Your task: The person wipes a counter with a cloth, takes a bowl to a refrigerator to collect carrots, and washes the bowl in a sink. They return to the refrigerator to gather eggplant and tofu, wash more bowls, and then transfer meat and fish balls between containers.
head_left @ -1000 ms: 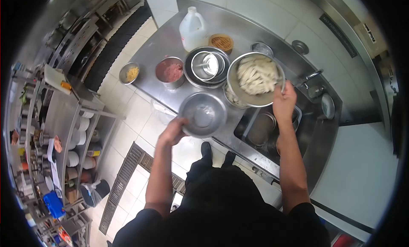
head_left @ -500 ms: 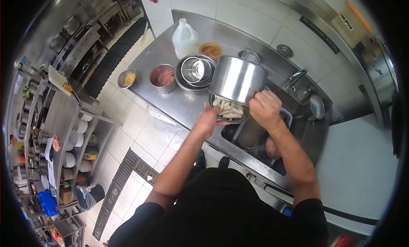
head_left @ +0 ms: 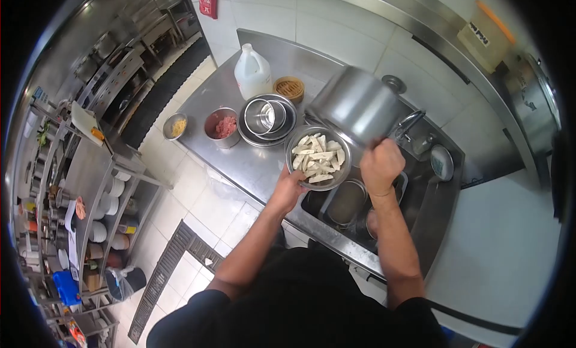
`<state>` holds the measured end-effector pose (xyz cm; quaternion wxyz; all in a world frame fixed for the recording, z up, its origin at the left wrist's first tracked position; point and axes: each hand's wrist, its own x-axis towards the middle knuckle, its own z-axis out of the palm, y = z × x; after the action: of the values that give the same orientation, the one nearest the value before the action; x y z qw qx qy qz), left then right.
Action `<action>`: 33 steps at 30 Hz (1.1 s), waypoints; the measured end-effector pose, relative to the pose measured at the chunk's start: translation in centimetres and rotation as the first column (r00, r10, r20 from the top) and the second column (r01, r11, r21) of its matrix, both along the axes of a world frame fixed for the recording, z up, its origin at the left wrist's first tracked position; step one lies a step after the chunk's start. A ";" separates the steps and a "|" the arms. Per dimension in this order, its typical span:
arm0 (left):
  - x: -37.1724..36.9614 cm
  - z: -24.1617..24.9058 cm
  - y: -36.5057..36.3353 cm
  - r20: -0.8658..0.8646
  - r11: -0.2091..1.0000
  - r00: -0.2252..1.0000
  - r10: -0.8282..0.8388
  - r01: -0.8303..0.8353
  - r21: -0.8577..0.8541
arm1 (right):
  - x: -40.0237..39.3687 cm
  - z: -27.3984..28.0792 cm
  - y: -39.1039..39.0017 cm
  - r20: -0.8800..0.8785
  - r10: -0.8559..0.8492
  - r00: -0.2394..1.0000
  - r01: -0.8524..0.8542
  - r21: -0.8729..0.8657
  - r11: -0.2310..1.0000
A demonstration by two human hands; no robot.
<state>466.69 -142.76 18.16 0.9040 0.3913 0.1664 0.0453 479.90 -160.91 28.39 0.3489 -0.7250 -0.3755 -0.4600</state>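
My left hand (head_left: 288, 189) grips the near left side of a round metal bowl (head_left: 347, 172), thumb at the rim. Pale, off-white cut strips (head_left: 318, 158) fill the bowl. Closed on the edge of a large metal pot (head_left: 354, 103) is my right hand (head_left: 383, 166). The pot is tipped on its side, blurred by motion, above and to the right of the bowl. Left of the bowl, nested metal bowls (head_left: 242, 130) sit on the steel counter, beside a metal container (head_left: 212, 130) of pink raw meat (head_left: 226, 127).
A sink (head_left: 312, 205) with metal vessels lies below my right hand, with a faucet (head_left: 413, 118) behind it. A plastic jug (head_left: 252, 75) and bamboo steamer (head_left: 289, 89) stand at the back. A small bowl (head_left: 169, 133) with yellow shreds sits at the counter's left edge.
The pot has moved up and right, away from the bowl, with my right hand on it. The bowl of strips now shows fully from above.
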 end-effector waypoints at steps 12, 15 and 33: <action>2.8 -2.4 -9.5 -0.239 0.975 0.947 0.214 -0.220 0.000 | 14.8 -9.4 -8.4 -0.820 0.435 0.372 0.274 0.544 0.793; 2.6 -4.5 -13.0 -0.218 0.888 0.867 0.448 -0.460 -0.008 | 18.5 -9.6 -7.8 -0.816 0.542 0.199 0.262 0.577 0.773; -1.9 -4.3 -14.4 -0.153 0.873 0.880 0.449 -0.469 -0.135 | 21.2 -4.7 -0.8 -0.697 0.717 0.016 0.277 0.692 0.667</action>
<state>464.78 -157.15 13.82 0.8856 0.2650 0.3103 0.2217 501.12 -161.67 23.67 0.8162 -0.5598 0.0453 0.1357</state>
